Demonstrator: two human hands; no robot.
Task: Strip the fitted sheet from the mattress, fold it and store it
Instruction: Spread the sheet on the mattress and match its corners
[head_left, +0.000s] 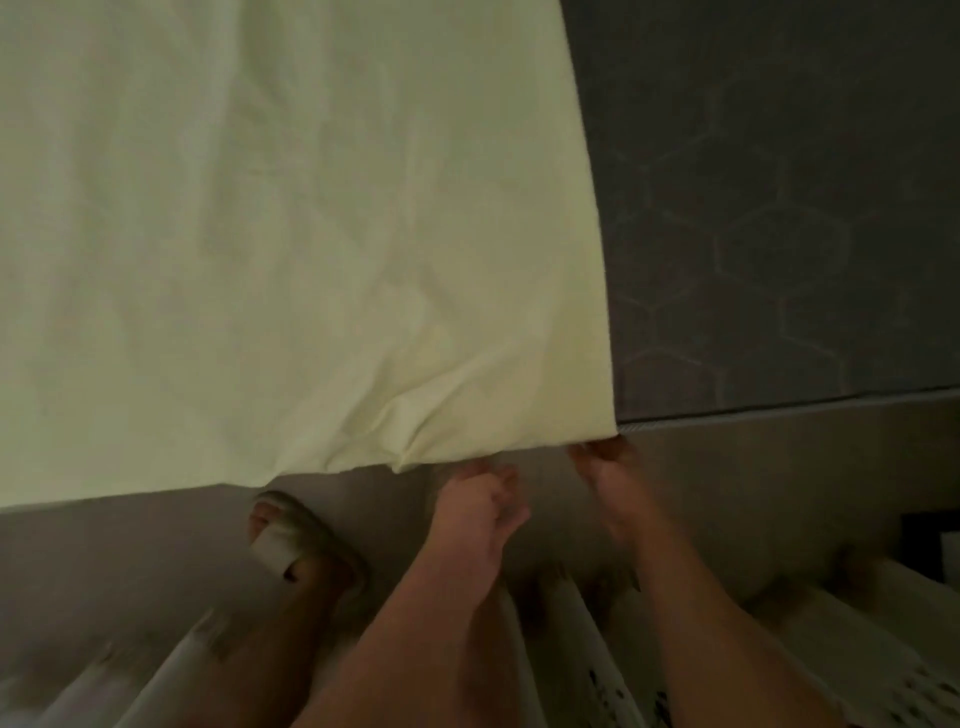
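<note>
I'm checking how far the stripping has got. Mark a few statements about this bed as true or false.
1. The sheet covers the whole mattress. False: the mattress's right part lies bare.
2. The left hand and right hand are at the sheet's near corner. True.
3. The sheet is dark grey. False: it is pale yellow; the mattress is grey.
4. A sandalled foot shows left of the hands. True.

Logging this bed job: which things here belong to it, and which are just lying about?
Part of the job: pale yellow sheet, grey mattress, left hand, right hand.
Just lying about: sandal, white slatted plastic item, floor.
</note>
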